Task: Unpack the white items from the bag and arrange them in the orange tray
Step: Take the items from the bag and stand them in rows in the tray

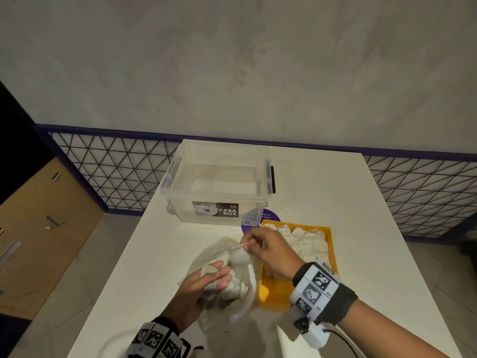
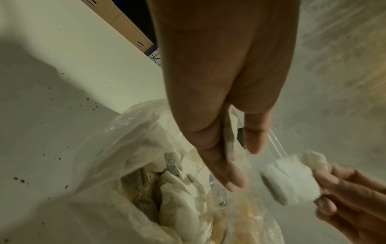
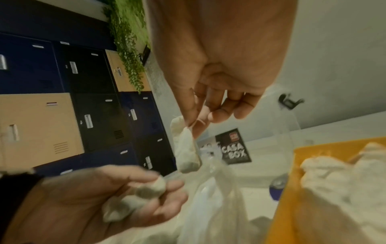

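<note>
My right hand (image 1: 254,241) pinches a small white pouch (image 1: 241,257) by its tied top and holds it just above the mouth of the clear plastic bag (image 1: 232,306). The right wrist view shows the pouch (image 3: 185,148) hanging from my right hand (image 3: 200,115). My left hand (image 1: 206,282) grips the bag's crumpled rim, keeping it open. Inside the bag (image 2: 117,148) lie more white pouches (image 2: 177,198). The orange tray (image 1: 273,293) sits right of the bag with several white pouches (image 1: 307,241) packed in its far part. Its near end is bare.
An empty clear lidless storage box (image 1: 216,177) labelled CASA BOX stands behind the bag. A purple round sticker (image 1: 271,217) lies between box and tray. The white table (image 1: 361,228) has edges at left and right. A mesh fence (image 1: 116,171) runs behind it.
</note>
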The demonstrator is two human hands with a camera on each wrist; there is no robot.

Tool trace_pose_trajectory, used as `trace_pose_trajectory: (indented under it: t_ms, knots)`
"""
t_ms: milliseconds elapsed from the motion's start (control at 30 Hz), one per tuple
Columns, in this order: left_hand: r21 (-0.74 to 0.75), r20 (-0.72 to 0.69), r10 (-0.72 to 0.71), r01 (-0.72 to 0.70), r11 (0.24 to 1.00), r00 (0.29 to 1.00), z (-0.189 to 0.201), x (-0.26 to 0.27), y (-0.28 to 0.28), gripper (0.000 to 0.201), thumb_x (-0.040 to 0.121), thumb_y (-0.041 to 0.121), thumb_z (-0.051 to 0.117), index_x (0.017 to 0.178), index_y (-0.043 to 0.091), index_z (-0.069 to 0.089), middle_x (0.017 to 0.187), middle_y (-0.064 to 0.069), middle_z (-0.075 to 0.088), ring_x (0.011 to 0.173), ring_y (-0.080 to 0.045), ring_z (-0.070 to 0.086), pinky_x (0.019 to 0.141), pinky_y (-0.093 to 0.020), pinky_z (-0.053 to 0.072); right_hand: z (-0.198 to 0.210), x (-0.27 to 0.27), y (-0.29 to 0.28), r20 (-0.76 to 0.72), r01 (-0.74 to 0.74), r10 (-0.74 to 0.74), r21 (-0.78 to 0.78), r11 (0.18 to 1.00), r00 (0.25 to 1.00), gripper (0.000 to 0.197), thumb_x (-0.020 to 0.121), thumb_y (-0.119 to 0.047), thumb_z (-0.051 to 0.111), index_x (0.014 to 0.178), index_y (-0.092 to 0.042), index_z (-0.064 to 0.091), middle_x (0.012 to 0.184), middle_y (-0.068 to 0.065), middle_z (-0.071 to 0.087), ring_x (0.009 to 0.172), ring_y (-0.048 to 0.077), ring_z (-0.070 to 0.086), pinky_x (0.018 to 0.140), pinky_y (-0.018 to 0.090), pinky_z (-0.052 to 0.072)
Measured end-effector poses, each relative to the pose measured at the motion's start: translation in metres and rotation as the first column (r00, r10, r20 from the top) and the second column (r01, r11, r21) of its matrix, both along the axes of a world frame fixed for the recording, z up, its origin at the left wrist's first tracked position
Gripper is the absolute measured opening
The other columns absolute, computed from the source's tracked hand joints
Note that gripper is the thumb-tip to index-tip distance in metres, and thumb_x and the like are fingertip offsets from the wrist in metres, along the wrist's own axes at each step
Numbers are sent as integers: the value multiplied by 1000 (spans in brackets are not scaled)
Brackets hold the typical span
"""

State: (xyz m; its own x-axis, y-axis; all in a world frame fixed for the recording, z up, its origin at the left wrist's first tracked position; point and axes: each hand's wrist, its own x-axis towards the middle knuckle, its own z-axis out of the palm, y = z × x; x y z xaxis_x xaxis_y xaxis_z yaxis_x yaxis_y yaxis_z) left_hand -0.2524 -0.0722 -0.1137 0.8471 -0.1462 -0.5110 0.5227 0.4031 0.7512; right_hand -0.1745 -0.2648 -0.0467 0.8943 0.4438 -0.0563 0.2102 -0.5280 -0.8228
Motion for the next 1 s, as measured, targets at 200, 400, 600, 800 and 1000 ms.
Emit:
trace_pose_trajectory:
  t_ms: [200,400,600,800,1000]
  knots:
    - [-146,-70,15,-25,989,997,-7,0,5,49,82,3,59,129,-2,49,123,-19,65,110,-32,65,80,-27,58,7,21,-70,55,163,-154,-362,918,987,14,88,-12,57,85,-25,54,85,-4,60,86,18,57,80,31,43]
    - [-94,-81,20,-28,995,997,-8,2,1,34,99,13,43,129,-3,50,121,-19,67,109,-30,66,86,-31,57,-25,15,-102,-152,-44,-69,-635,771,986,22,84,-8,53,79,-29,48,88,-6,53,93,18,52,82,27,36]
    - [22,-71,-6,8,1000,997,0,3,-3,35,99,24,44,125,8,62,114,-8,67,107,-24,60,88,-30,48,-47,14,-93,-76,12,-94,-711,703,993,18,88,-9,45,96,-24,54,109,3,63,108,24,55,95,30,34]
    - [86,-55,-51,55,995,997,5,2,-2,35,102,25,39,119,16,68,121,-2,69,115,-22,61,95,-32,47,-50,17,-86,49,91,-82,-751,654,995,26,91,-14,42,115,-20,51,118,4,61,113,24,51,97,32,31]
    - [110,-19,-15,17,994,1000,6,5,-6,35,102,23,40,117,11,68,111,-6,72,100,-23,67,85,-31,51,-20,-2,-55,308,95,88,-534,840,947,19,91,-21,49,109,-20,51,114,-1,56,106,16,46,89,25,34]
